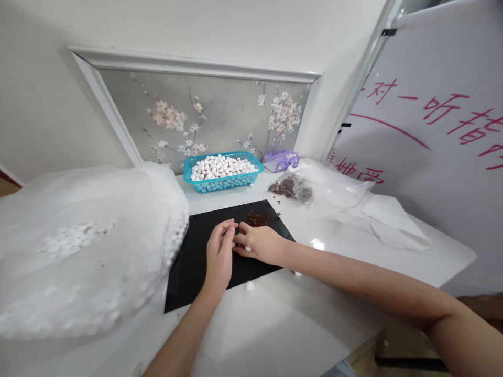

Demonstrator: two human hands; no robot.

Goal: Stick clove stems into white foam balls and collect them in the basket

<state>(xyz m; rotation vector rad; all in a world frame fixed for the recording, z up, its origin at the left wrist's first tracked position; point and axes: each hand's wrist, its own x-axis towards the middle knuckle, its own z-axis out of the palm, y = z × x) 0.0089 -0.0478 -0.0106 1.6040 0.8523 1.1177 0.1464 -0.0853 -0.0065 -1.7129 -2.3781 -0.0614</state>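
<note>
Pinching a small round white ball (pixel 247 248) between curled fingers, the right hand (pixel 259 243) grips it just above a matte black rectangular mat (pixel 188 262). The left hand (pixel 220 254) curves half-closed beside it, its fingers nearly meeting the right's; whether it holds anything is hidden. Dark brown shreds (pixel 257 218) lie heaped on the mat just beyond the hands. Farther back sit a turquoise plastic basket (pixel 220 186) piled with white balls (pixel 220 167), a clear bag of dark flakes (pixel 291 188) and a purple packet (pixel 281 161). A bulging translucent plastic sack of white balls (pixel 78 251) crowds the mat's left edge, and a loose white ball (pixel 250 285) rests on the glossy white tabletop (pixel 346 262).
</note>
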